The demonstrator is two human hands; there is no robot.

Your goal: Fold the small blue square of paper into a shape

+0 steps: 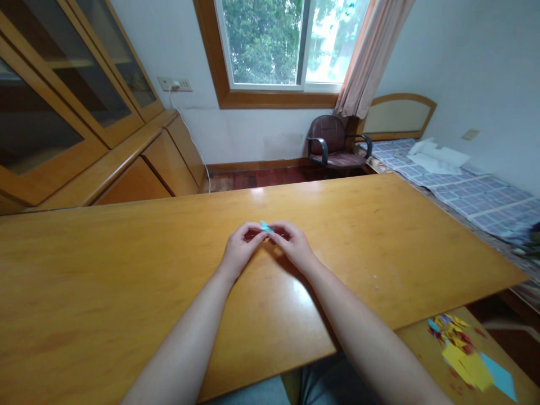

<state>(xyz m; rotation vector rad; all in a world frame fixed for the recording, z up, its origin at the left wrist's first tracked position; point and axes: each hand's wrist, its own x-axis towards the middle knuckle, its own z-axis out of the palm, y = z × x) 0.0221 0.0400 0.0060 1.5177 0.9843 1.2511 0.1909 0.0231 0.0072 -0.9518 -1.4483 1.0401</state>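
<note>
A small light-blue folded paper piece (265, 226) sits near the middle of the long orange-brown wooden bench (126, 281), pinched between both hands just above the bench top. The left hand (240, 247) meets it from 9 o'clock and the right hand (293, 243) from 3 o'clock. The fingers of each hand are curled in narrow, their tips closed on the paper, so only its upper corner shows. Both forearms stretch in from 6 o'clock over the near edge of the bench.

At 4 o'clock from the hands, well apart, a heap of loose yellow, red and blue paper scraps (459, 346) lies on a lower wooden surface. At 1 o'clock stands a dark red padded armchair (333, 143), with a bed under a checked blue cover (476, 194) at 2 o'clock. A glass-fronted wooden cabinet (63, 112) fills 10 o'clock.
</note>
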